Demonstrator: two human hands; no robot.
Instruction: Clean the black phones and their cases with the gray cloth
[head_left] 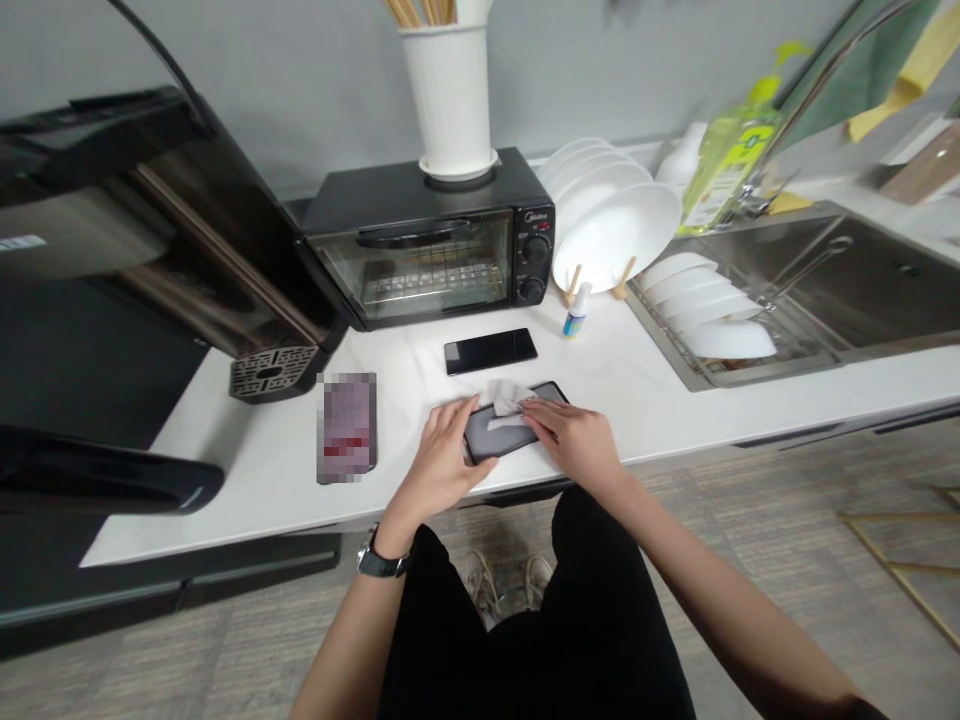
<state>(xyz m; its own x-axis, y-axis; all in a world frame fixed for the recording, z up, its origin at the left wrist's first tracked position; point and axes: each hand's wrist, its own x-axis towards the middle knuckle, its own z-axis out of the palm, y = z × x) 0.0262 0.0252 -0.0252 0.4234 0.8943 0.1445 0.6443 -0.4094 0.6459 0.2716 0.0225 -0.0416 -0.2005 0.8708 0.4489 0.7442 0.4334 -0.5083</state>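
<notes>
"Black-edged phone (496,443): how is it held?"
"By its near-left end, in the gripping fingers of the left hand (444,450); a pale cloth (510,397) is pressed onto it by the right hand (576,436), fingers closed."
"Where?"
"On the counter (667,400), before a dark phone (491,351)."

Grey wall (300,80), white counter (247,500), streaky grey-beige floor (750,520).

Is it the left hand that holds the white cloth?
No, the right hand holds the white cloth on the grey phone, while the left hand grips this phone's edges.
</notes>
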